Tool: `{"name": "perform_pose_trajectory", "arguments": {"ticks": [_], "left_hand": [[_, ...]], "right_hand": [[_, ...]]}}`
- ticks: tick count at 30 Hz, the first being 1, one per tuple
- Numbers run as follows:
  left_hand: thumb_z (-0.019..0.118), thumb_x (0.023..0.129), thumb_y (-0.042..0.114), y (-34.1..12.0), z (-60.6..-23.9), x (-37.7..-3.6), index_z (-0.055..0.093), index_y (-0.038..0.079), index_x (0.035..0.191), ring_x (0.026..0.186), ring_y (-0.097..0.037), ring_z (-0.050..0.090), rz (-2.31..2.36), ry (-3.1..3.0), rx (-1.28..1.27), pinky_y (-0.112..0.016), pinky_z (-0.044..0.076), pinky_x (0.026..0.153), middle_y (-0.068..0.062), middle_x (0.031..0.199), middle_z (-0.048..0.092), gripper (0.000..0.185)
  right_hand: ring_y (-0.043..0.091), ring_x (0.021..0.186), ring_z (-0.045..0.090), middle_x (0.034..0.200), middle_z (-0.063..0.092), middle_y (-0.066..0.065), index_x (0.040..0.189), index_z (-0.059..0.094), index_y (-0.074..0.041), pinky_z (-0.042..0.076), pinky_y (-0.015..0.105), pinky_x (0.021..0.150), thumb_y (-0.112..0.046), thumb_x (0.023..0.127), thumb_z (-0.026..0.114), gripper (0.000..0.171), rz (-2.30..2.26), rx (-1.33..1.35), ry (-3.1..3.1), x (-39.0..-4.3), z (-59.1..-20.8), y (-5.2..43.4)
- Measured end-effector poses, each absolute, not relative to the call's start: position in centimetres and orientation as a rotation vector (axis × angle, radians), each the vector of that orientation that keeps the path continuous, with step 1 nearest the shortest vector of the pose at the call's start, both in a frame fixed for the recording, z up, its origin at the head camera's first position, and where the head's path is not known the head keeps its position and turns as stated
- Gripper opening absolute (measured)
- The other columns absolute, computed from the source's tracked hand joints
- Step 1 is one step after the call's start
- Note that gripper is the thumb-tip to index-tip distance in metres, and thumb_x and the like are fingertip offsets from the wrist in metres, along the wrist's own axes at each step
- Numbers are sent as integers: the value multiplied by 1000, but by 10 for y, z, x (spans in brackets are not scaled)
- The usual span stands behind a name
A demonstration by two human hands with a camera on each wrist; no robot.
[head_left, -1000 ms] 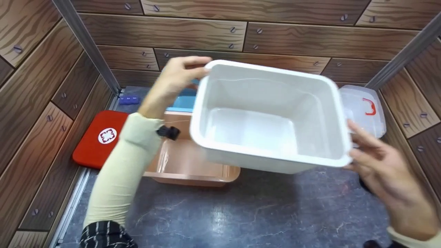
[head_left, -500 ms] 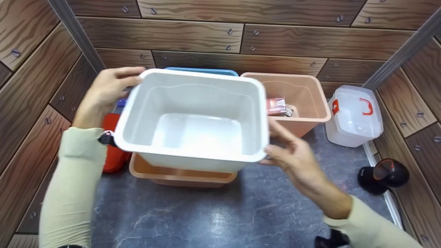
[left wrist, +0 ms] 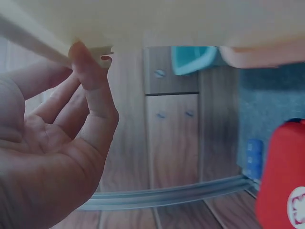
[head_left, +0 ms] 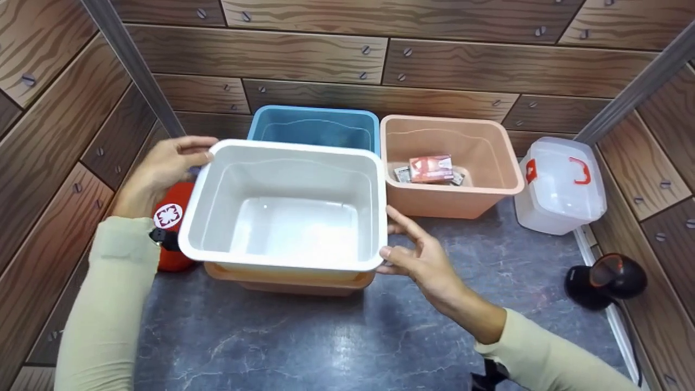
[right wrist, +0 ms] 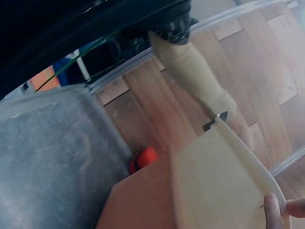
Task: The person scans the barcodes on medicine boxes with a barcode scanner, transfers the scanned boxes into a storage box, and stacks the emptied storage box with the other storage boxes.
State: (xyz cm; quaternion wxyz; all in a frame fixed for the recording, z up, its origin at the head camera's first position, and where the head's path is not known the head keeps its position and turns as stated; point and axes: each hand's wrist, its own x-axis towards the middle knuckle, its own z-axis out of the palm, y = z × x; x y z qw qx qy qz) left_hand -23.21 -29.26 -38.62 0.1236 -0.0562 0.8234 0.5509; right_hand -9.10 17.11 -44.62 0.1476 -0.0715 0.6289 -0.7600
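Note:
Both hands carry a white plastic bin [head_left: 296, 172] by its rim, its inside bare. At the far left corner, the left hand [head_left: 168, 165] pinches the rim between thumb and fingers; the left wrist view shows this hand [left wrist: 62, 133] gripping under the bin's edge. Along the right side, the right hand [head_left: 426, 263] holds the rim near the front corner. Directly below is a peach bin [head_left: 298, 286], mostly hidden, with only its front edge showing. In the right wrist view the white bin's wall [right wrist: 209, 181] rises out of the peach bin [right wrist: 138, 205].
Behind stand a blue bin [head_left: 317, 124] and a second peach bin [head_left: 450, 203] holding a reddish box [head_left: 431, 168]. A red case [head_left: 175, 263] lies left. To the right are a clear lidded box [head_left: 564, 187] and a black round-headed device [head_left: 605, 279].
The hands have moved the white bin leftward, then lowered it over the front peach bin. The blue bin and the peach bin at back right have come into view.

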Motion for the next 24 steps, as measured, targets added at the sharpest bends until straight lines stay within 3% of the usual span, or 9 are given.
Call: {"name": "perform_pose_trajectory", "arguments": {"ticks": [7, 16, 21, 24], "left_hand": [[66, 110, 27, -294, -418, -233, 51, 11, 162, 118, -13, 68, 1469, 2388, -154, -24, 63, 88, -16, 159, 59, 56], [65, 111, 25, -289, -438, -233, 50, 12, 163, 135, -32, 64, 1430, 2368, -172, -33, 65, 96, -15, 161, 58, 56], [63, 111, 20, -284, -443, -236, 49, 9, 163, 138, -36, 63, 1411, 2365, -180, -43, 62, 105, -17, 161, 57, 55], [63, 111, 16, -284, -446, -237, 48, 7, 163, 138, -37, 63, 1418, 2366, -181, -43, 63, 103, -20, 162, 57, 55]], "right_hand": [[18, 94, 77, 141, 47, 18, 172, 32, -12, 68, 44, 89, 1, 100, 72, 83, -2109, -183, 1837, -91, -474, 175], [17, 91, 75, 143, 46, 19, 173, 28, -11, 68, 40, 88, 0, 100, 72, 85, -2069, -160, 1854, -93, -493, 179], [18, 89, 75, 144, 44, 20, 172, 28, -10, 68, 38, 85, 2, 99, 72, 86, -2057, -149, 1873, -93, -500, 178], [17, 89, 75, 143, 44, 21, 172, 28, -9, 68, 38, 85, 2, 100, 72, 86, -2059, -163, 1878, -94, -503, 177]]}}
